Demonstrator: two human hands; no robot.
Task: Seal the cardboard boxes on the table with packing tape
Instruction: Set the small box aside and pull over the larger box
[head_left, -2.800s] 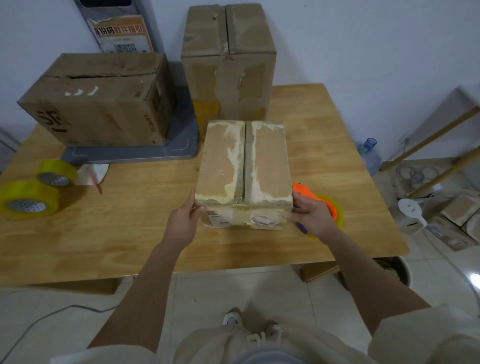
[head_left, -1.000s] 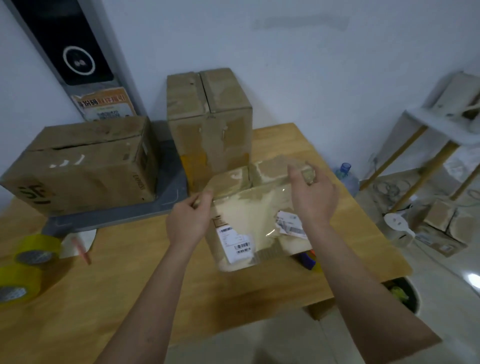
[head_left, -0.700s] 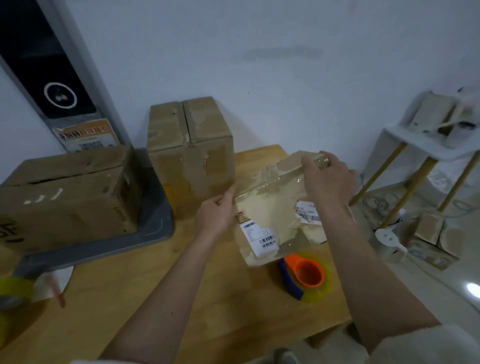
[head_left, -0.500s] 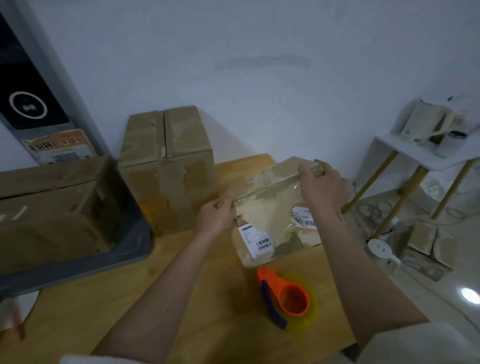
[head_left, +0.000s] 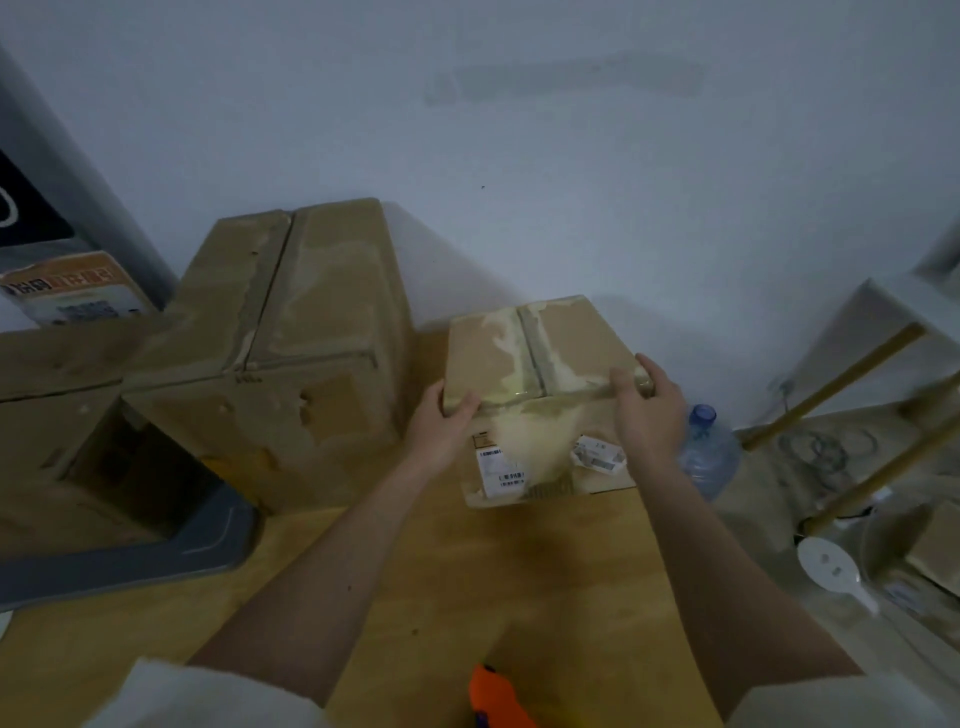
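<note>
While both hands, left hand (head_left: 441, 423) and right hand (head_left: 647, 410), grip the small cardboard box (head_left: 540, 395) at the table's (head_left: 519, 571) far right, positioning seems underway; next, the orange tape dispenser (head_left: 496, 699).

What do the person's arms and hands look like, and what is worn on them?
Both forearms are bare from the wrist up to about the elbow. Pale, off-white sleeves show at the bottom corners of the head view: the left sleeve and the right sleeve. The left hand and the right hand wear no gloves. No rings, watch or bracelets are visible.
</note>
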